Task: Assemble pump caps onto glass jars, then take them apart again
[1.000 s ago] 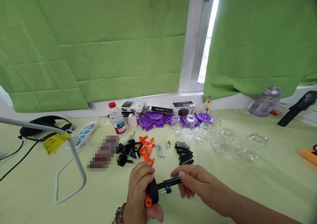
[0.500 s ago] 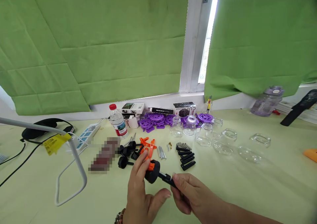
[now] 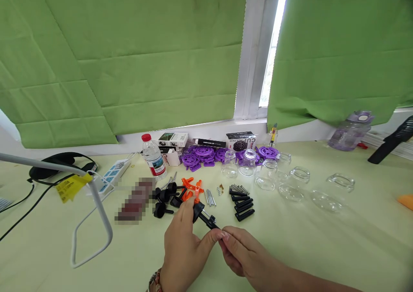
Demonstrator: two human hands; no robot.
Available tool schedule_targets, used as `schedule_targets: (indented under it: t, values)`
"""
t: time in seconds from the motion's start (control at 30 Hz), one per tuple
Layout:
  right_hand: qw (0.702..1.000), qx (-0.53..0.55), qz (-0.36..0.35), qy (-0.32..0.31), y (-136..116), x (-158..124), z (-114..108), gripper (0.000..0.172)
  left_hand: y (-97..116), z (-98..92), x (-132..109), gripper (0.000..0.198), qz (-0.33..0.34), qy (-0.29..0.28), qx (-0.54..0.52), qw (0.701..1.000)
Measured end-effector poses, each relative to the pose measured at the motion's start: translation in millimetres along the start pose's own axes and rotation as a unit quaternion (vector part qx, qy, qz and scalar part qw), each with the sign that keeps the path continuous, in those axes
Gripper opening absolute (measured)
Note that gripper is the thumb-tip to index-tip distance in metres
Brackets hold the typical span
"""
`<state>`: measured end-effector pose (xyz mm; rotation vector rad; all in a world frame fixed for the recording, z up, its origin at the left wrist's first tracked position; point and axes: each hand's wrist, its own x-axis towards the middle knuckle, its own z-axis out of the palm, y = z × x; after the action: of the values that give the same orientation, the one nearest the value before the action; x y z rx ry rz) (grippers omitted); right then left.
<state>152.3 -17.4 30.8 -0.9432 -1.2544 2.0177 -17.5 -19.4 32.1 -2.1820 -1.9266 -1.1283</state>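
Note:
Between my hands is a black assembly [image 3: 206,219] with a round cup-shaped head, a thin metal rod and a long black handle. My left hand [image 3: 183,244] wraps its fingers around the head and lays its thumb on the handle. The handle's lower end is pinched by my right hand [image 3: 241,253], whose fingertips touch the left thumb. Just beyond lie orange plastic pieces [image 3: 190,186] and several black cup-headed parts [image 3: 166,195]. Metal rods [image 3: 210,197] lie beside them. To the right sit black tubular handles [image 3: 244,206] and small springs [image 3: 239,189].
Purple wheel-like parts [image 3: 204,151] and boxes [image 3: 240,141] line the wall, beside a red-capped water bottle [image 3: 154,158]. Glass jars [image 3: 266,173] stand on the right. At left are a white metal bar [image 3: 103,219], a power strip [image 3: 116,173] and headphones [image 3: 61,165].
My left fingers have closed around the cup-shaped head, and the left thumb has moved onto the handle, meeting my right fingertips. The assembly has turned, showing more of its rod and handle.

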Motion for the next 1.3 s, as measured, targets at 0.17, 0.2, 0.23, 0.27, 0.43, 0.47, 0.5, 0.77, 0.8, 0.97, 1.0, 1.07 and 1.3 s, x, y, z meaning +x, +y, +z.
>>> schedule_targets:
  t: [0.17,0.2,0.23,0.27,0.43,0.47,0.5,0.77,0.8,0.97,1.0,1.07,1.3]
  values:
    - [1.000,0.010,0.018,0.007,3,5,4,0.043,0,6.5,-5,0.078,0.030,-0.011,0.005,0.999]
    - [1.000,0.005,0.013,0.003,3,6,4,0.043,0,7.4,-6,0.083,0.032,-0.012,0.005,0.999]
    - [1.000,-0.004,0.004,0.004,2,7,3,0.044,1,8.0,-7,0.090,0.031,-0.015,0.006,0.999]
    - [1.000,-0.016,-0.008,0.008,1,8,3,0.045,2,8.2,-7,0.098,0.027,-0.017,0.007,0.999]
    - [0.997,-0.074,-0.023,-0.012,-8,11,-2,0.043,11,9.4,-11,0.123,0.002,0.003,0.020,1.000]
    - [0.996,-0.083,-0.021,-0.019,-10,12,-3,0.042,12,10.4,-12,0.120,-0.005,0.012,0.025,1.000]
    - [0.995,-0.092,-0.021,-0.021,-11,12,-3,0.042,14,11.8,-12,0.116,-0.014,0.019,0.029,0.999]
    - [0.981,-0.189,-0.018,0.043,-3,15,-1,0.041,18,21.4,-11,0.081,-0.078,-0.010,0.044,0.996]
    - [0.980,-0.193,-0.017,0.047,-2,17,0,0.041,19,21.9,-11,0.080,-0.079,-0.013,0.043,0.996]
    - [0.980,-0.195,-0.004,0.048,2,24,0,0.039,19,25.6,-9,0.073,-0.084,-0.023,0.054,0.995]
    - [0.979,-0.199,-0.003,0.050,3,26,-2,0.039,19,26.6,-8,0.072,-0.089,-0.032,0.058,0.994]
    - [0.976,-0.211,-0.008,0.053,8,30,-5,0.039,17,28.3,-6,0.069,-0.104,-0.052,0.069,0.991]
    - [0.974,-0.217,-0.035,0.057,25,47,-14,0.036,8,34.9,3,0.073,-0.145,-0.102,0.121,0.977]
